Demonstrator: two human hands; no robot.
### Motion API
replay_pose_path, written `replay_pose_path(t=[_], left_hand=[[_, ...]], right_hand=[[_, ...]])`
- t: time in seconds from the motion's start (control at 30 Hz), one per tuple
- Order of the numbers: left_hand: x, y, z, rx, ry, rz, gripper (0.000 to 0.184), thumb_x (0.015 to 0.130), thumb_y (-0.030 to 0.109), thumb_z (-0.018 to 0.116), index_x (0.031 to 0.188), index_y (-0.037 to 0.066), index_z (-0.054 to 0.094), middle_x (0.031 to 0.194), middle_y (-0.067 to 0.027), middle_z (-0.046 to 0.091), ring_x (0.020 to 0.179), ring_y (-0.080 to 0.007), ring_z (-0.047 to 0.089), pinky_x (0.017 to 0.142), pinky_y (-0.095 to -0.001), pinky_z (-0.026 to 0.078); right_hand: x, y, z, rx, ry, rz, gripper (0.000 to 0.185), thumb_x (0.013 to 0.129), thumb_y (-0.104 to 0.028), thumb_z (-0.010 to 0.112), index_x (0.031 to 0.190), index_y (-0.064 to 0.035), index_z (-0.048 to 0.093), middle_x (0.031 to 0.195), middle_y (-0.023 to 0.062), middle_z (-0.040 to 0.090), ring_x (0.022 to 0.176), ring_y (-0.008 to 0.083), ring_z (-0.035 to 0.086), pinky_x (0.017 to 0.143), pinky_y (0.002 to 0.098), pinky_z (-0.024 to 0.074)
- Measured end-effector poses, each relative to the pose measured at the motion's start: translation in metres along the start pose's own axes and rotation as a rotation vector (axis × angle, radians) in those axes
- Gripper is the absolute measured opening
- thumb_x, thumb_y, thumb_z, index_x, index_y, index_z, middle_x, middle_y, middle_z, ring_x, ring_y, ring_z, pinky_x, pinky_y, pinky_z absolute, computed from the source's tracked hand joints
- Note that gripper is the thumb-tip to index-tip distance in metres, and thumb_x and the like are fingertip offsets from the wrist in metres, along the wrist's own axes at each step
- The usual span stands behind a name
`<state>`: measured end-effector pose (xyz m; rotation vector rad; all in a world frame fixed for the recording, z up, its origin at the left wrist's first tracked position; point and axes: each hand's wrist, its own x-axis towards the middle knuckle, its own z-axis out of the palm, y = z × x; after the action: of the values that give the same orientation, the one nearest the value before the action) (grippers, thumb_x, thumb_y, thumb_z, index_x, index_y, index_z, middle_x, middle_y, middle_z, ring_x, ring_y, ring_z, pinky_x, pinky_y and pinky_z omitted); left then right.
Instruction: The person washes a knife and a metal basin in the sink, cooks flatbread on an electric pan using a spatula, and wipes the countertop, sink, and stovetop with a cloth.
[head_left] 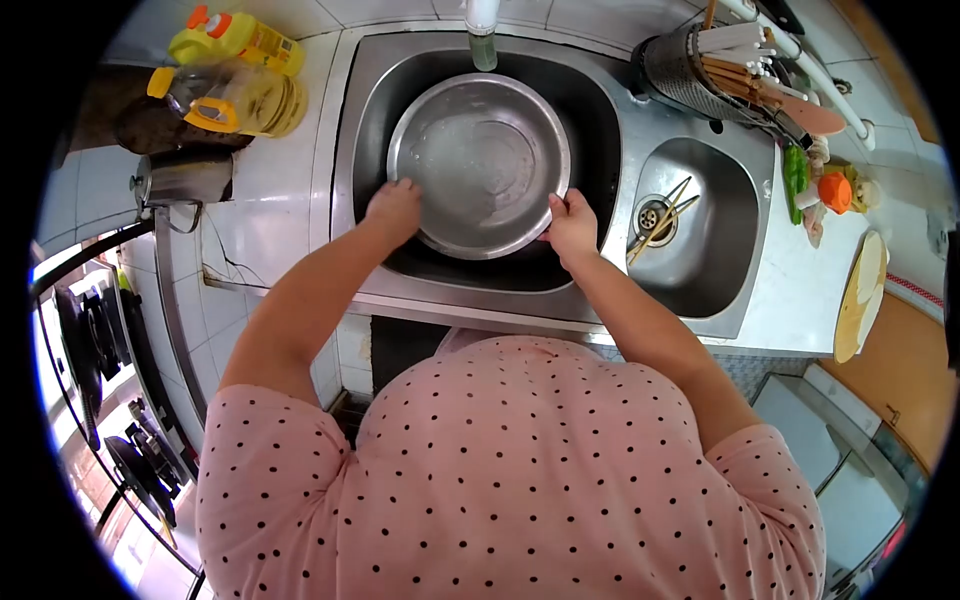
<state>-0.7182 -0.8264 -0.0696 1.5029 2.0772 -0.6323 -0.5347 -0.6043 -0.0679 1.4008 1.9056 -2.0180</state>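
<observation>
A round metal basin (470, 215) sits in the large left bowl of the steel sink (350, 130), under the faucet (483, 40). Some clear water seems to lie in its bottom. My left hand (395, 212) grips the basin's rim at the lower left, fingers curled over the edge. On the opposite side my right hand (573, 228) holds the rim at the lower right, thumb on top. The fingers beneath the rim are partly hidden.
Chopsticks (662, 222) lie across the drain of the smaller sink bowl (715, 250). A utensil holder (690, 75) stands behind it. Oil bottles (245, 100) and a metal pot (185, 180) are on the left. Green peppers (795, 185) lie right, and a stove (125, 370) is lower left.
</observation>
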Motion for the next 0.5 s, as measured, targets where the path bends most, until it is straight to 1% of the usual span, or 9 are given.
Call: replay_pose_path(t=[0.07,0.13,0.17,0.2,0.3,0.37,0.43,0.5], left_hand=[[0.012,0.035,-0.003,-0.225,-0.273,0.065,0.025,0.086,0.021,0.057,0.103,0.008,0.069,0.113,-0.0139,0.059,0.102,-0.0344,0.059,0.087,-0.0453,0.046],[0.034,0.083,0.001,-0.594,-0.159,0.216,0.026,0.084,0.020,0.061,0.105,0.006,0.067,0.114,-0.0177,0.057,0.103,-0.0377,0.058,0.088,-0.0453,0.046],[0.032,0.102,-0.022,-0.752,0.015,0.182,0.026,0.083,0.019,0.061,0.105,0.007,0.066,0.113,-0.0194,0.058,0.100,-0.0381,0.059,0.086,-0.0453,0.048],[0.027,0.112,-0.040,-0.905,0.190,0.146,0.026,0.083,0.018,0.062,0.106,0.007,0.066,0.113,-0.0212,0.059,0.097,-0.0386,0.060,0.084,-0.0452,0.049],[0.033,0.091,-0.012,-0.501,0.014,0.259,0.025,0.086,0.018,0.057,0.106,0.005,0.065,0.108,-0.0217,0.063,0.097,-0.0379,0.061,0.085,-0.0450,0.049],[0.024,0.057,0.014,-0.557,-0.043,-0.082,0.020,0.083,0.014,0.057,0.094,0.003,0.070,0.101,-0.0207,0.066,0.094,-0.0366,0.063,0.085,-0.0436,0.050],[0.021,0.025,0.010,-0.374,-0.079,-0.147,0.022,0.084,0.013,0.055,0.096,0.004,0.071,0.102,-0.0196,0.067,0.095,-0.0360,0.064,0.085,-0.0436,0.050],[0.029,0.036,0.009,-0.275,-0.105,0.050,0.024,0.083,0.016,0.057,0.099,0.003,0.069,0.105,-0.0201,0.065,0.097,-0.0362,0.063,0.086,-0.0435,0.049]], right_hand=[[0.002,0.002,0.000,0.001,0.014,0.015,0.015,0.098,-0.016,0.048,0.096,-0.0029,0.054,0.082,0.0067,0.061,0.067,0.0138,0.060,0.052,0.0276,0.0537],[0.005,0.006,0.001,0.015,0.038,-0.036,0.019,0.097,-0.017,0.051,0.090,0.0001,0.052,0.074,0.0091,0.058,0.058,0.0159,0.057,0.048,0.0299,0.0506],[0.005,0.009,0.001,0.023,0.053,-0.058,0.022,0.096,-0.018,0.053,0.086,0.0016,0.051,0.070,0.0103,0.057,0.054,0.0169,0.056,0.046,0.0311,0.0491],[0.006,0.009,0.001,0.034,0.062,-0.043,0.021,0.095,-0.018,0.053,0.086,0.0016,0.051,0.070,0.0103,0.057,0.054,0.0170,0.056,0.046,0.0311,0.0492],[0.006,0.010,0.001,0.049,0.085,-0.016,0.020,0.095,-0.017,0.054,0.087,0.0016,0.052,0.070,0.0104,0.057,0.053,0.0172,0.055,0.047,0.0314,0.0492],[0.007,0.009,0.002,0.024,0.081,-0.036,0.019,0.095,-0.016,0.054,0.088,0.0018,0.053,0.069,0.0105,0.058,0.052,0.0171,0.055,0.047,0.0317,0.0490],[0.005,0.004,0.004,0.057,0.088,-0.030,0.019,0.094,-0.016,0.054,0.088,0.0021,0.054,0.069,0.0105,0.058,0.051,0.0173,0.054,0.047,0.0323,0.0483],[0.001,0.003,0.002,0.069,0.097,-0.021,0.019,0.094,-0.016,0.055,0.088,0.0021,0.054,0.068,0.0106,0.058,0.050,0.0177,0.054,0.046,0.0324,0.0475]])
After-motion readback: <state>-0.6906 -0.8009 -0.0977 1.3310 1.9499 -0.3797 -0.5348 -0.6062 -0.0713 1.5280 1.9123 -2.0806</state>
